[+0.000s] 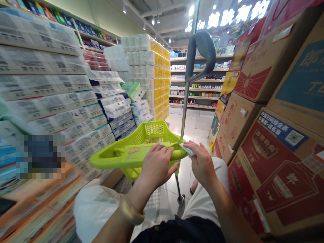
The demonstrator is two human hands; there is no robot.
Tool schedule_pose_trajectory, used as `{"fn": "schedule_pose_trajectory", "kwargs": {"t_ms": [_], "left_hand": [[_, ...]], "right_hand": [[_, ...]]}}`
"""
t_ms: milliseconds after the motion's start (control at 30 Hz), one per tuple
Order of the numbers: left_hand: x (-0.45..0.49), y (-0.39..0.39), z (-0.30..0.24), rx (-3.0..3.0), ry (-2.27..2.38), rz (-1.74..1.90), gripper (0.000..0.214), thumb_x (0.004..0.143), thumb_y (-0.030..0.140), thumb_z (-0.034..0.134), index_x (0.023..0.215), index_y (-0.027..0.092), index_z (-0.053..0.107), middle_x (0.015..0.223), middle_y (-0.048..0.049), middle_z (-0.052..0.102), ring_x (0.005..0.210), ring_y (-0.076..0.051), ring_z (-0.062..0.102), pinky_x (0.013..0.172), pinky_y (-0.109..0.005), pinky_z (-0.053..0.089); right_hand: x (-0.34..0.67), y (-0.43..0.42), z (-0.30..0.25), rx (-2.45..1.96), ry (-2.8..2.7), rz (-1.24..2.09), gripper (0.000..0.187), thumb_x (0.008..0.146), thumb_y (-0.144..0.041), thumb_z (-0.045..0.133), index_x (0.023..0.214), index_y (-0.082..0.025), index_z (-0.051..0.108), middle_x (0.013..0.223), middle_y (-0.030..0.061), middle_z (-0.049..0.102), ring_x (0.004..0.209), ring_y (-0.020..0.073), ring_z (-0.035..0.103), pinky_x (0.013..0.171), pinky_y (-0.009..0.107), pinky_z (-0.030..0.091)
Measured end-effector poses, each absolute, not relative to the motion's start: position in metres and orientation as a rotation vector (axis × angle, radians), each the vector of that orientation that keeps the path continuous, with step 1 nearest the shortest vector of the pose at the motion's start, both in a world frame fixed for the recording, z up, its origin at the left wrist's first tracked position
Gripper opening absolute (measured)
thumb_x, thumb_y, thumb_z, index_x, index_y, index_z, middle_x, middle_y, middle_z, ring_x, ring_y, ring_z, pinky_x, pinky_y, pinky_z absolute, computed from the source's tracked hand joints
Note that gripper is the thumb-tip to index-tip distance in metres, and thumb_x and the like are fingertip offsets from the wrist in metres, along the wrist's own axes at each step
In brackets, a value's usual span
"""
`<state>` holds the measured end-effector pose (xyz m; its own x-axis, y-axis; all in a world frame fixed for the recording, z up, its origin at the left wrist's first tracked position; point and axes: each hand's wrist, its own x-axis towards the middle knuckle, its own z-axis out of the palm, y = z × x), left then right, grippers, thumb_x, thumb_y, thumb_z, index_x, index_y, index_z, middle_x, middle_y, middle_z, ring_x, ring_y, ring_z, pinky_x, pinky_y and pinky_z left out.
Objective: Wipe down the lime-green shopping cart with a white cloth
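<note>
A lime-green plastic shopping cart basket [155, 127] stands in front of me, with mesh walls, a thick rounded rim and a label plate on the near side. My left hand [157, 164] is closed over that near rim, fingers on top and thumb lower down to the right. Pinched in my right hand [201, 162] is a small white cloth or tissue [187, 149], pressed to the rim's right corner beside the metal pole [185, 111]. A grey loop handle [201, 55] is fixed higher on the pole. What lies under my right fingers is partly hidden.
Stacked printed cartons [280, 168] rise close on my right. Wrapped paper packs [45, 67] are piled on the left, with yellow-and-white tissue bales [158, 77] beyond. Shelves of goods [197, 79] stand at the back. A caster wheel [181, 199] rests on the tiled floor.
</note>
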<state>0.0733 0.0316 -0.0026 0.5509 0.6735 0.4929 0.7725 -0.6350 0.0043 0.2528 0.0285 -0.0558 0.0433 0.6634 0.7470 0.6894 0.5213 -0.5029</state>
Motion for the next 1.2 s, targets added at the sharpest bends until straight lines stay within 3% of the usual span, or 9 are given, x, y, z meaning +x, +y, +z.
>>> {"fn": "schedule_pose_trajectory", "kwargs": {"t_ms": [133,233,400,567,900,1200], "left_hand": [[0.074,0.032,-0.007,-2.521,-1.225,-0.607,0.028,0.084,0.041,0.061,0.099,0.018,0.064,0.091,-0.008,0.069,0.095,-0.028,0.061,0.095,-0.045,0.046],[0.069,0.032,-0.008,-2.506,-1.201,-0.63,0.026,0.084,0.041,0.061,0.097,0.019,0.063,0.091,-0.0076,0.069,0.092,-0.027,0.06,0.092,-0.044,0.046],[0.057,0.031,-0.004,-2.528,-1.188,-0.665,0.028,0.084,0.047,0.058,0.092,0.021,0.064,0.089,-0.0066,0.07,0.09,-0.027,0.061,0.089,-0.045,0.046],[0.042,0.031,0.0,-2.532,-1.174,-0.687,0.026,0.082,0.048,0.061,0.087,0.023,0.065,0.086,-0.0044,0.071,0.089,-0.025,0.062,0.087,-0.042,0.045],[0.01,0.031,0.004,-2.612,-1.164,-0.726,0.034,0.089,0.051,0.048,0.082,0.023,0.064,0.083,-0.0032,0.071,0.088,-0.024,0.062,0.086,-0.041,0.045],[0.006,0.027,0.007,-2.649,-1.196,-0.735,0.035,0.096,0.037,0.035,0.083,0.024,0.066,0.089,-0.0022,0.073,0.094,-0.022,0.062,0.091,-0.04,0.043]], "right_hand": [[0.248,0.023,-0.056,-1.111,-1.724,-0.036,0.043,0.086,-0.005,0.041,0.109,-0.027,0.07,0.117,0.0038,0.073,0.122,0.0211,0.061,0.115,0.051,0.03],[0.247,0.022,-0.054,-1.075,-1.785,0.0,0.045,0.086,-0.004,0.041,0.111,-0.028,0.069,0.118,0.0027,0.072,0.124,0.0197,0.06,0.116,0.051,0.027],[0.255,0.024,-0.054,-1.157,-1.668,0.062,0.04,0.086,-0.006,0.042,0.108,-0.027,0.069,0.116,0.0049,0.074,0.117,0.0227,0.064,0.112,0.056,0.032],[0.243,0.016,-0.05,-0.98,-1.834,0.114,0.04,0.088,-0.006,0.043,0.109,-0.028,0.069,0.118,0.0032,0.073,0.122,0.0193,0.061,0.116,0.05,0.028],[0.232,0.015,-0.051,-0.975,-1.806,0.208,0.042,0.085,-0.004,0.042,0.108,-0.028,0.069,0.116,0.0036,0.074,0.117,0.0189,0.064,0.115,0.05,0.028],[0.223,0.013,-0.043,-1.057,-1.808,0.21,0.044,0.082,-0.001,0.041,0.106,-0.026,0.068,0.112,0.0035,0.075,0.109,0.0193,0.068,0.114,0.053,0.029]]}}
